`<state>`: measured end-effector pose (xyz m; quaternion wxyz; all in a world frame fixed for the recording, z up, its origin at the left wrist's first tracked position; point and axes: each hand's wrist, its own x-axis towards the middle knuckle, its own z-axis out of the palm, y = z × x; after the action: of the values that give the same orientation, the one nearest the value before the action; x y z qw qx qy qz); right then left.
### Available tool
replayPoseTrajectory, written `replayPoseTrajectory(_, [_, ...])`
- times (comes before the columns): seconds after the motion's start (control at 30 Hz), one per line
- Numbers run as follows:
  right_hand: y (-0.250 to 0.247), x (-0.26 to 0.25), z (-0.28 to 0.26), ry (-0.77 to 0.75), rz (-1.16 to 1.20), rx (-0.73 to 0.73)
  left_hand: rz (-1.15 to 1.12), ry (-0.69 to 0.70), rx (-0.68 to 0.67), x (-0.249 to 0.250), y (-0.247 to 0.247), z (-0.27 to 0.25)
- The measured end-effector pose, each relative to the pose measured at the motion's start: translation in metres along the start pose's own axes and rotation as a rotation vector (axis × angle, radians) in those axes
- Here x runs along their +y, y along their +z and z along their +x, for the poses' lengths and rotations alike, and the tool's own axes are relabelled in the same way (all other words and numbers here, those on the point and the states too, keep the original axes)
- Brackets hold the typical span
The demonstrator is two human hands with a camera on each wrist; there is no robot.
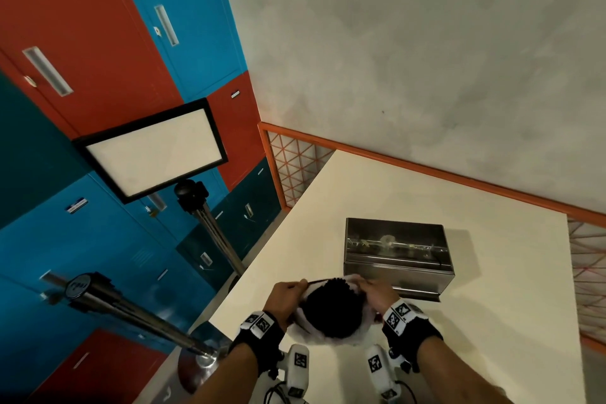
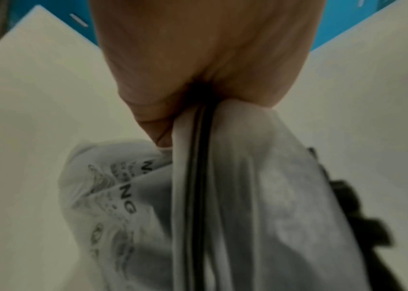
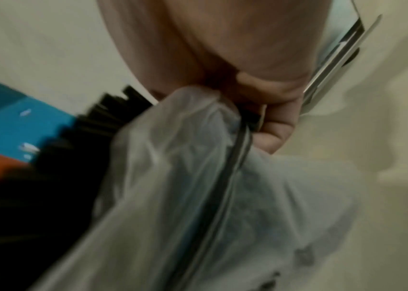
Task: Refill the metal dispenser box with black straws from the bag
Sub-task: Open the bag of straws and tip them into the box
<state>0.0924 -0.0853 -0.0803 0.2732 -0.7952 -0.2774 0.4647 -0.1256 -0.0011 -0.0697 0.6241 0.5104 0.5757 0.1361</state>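
Just in front of the metal dispenser box [image 1: 398, 252], the left hand [image 1: 284, 302] and right hand [image 1: 377, 296] are each pinching one side of the bag [image 1: 303, 318], apparently spreading its mouth to expose the black straws [image 1: 331, 308]. The box lid is looking closed; its contents are staying hidden.

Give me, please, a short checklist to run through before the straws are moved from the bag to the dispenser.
1. Bag mouth open: ok; the left hand and right hand each pinch the rim of the bag and spread it.
2. Black straws reachable: ok; their ends show in the opening.
3. Metal dispenser box within reach: ok; it stands on the table just beyond the bag.
4. Dispenser lid open: cannot tell.
5. A free hand for the straws: not ok; both hold the bag.
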Motion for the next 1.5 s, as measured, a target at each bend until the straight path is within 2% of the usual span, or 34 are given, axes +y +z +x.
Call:
replayPoseTrajectory(0.1, [0.004, 0.008, -0.004, -0.082, -0.2, -0.056, -0.035, -0.08, -0.001, -0.011, 0.0, 0.001])
replayPoseTrajectory(0.17, [0.008, 0.011, -0.001, -0.092, -0.223, -0.079, -0.049, -0.109, 0.019, -0.007, 0.003, -0.006])
replayPoseTrajectory(0.23, [0.006, 0.006, -0.002, -0.116, -0.138, -0.05, -0.106, -0.13, 0.028, -0.005, 0.003, -0.009])
replayPoseTrajectory(0.33, [-0.003, -0.006, -0.015, -0.086, 0.147, -0.007, -0.226, -0.111, 0.102, 0.0, -0.001, -0.007])
replayPoseTrajectory(0.4, [-0.008, -0.007, -0.021, 0.003, 0.306, -0.051, -0.162, -0.131, 0.135, 0.004, -0.003, -0.008])
replayPoseTrajectory(0.47, [-0.012, -0.005, -0.028, 0.069, 0.304, -0.114, 0.015, -0.17, 0.127, 0.008, -0.006, -0.015])
replayPoseTrajectory(0.57, [-0.009, -0.001, -0.034, 0.143, 0.348, -0.186, 0.15, -0.112, 0.104, 0.006, -0.009, -0.03])
replayPoseTrajectory(0.63, [-0.003, -0.005, -0.042, 0.171, 0.479, -0.195, 0.079, -0.129, 0.039, 0.002, -0.005, -0.041])
replayPoseTrajectory(0.73, [0.007, -0.014, -0.044, 0.099, 0.544, -0.132, -0.074, -0.098, -0.026, -0.004, 0.006, -0.044])
replayPoseTrajectory(0.87, [0.013, 0.002, -0.017, -0.015, 0.461, -0.027, -0.274, -0.001, 0.012, -0.001, 0.01, -0.043])
replayPoseTrajectory(0.93, [0.013, 0.021, 0.007, -0.045, 0.447, 0.026, -0.378, 0.0, 0.049, 0.0, 0.005, -0.043])
replayPoseTrajectory(0.97, [0.008, 0.021, 0.002, -0.019, 0.485, 0.049, -0.39, -0.008, 0.072, -0.001, 0.002, -0.042])
replayPoseTrajectory(1.07, [-0.002, 0.015, -0.019, 0.095, 0.625, 0.008, -0.341, -0.029, 0.102, -0.011, 0.0, -0.037])
replayPoseTrajectory(1.2, [-0.004, 0.013, -0.022, 0.07, 0.627, -0.007, -0.275, -0.045, 0.11, -0.019, -0.002, -0.028])
replayPoseTrajectory(1.37, [-0.007, 0.017, -0.012, 0.051, 0.441, 0.001, 0.301, 0.063, 0.113, -0.026, -0.011, -0.015])
replayPoseTrajectory(1.5, [-0.017, 0.02, -0.021, 0.001, 0.501, -0.013, 0.442, 0.179, 0.149, -0.01, -0.02, -0.019])
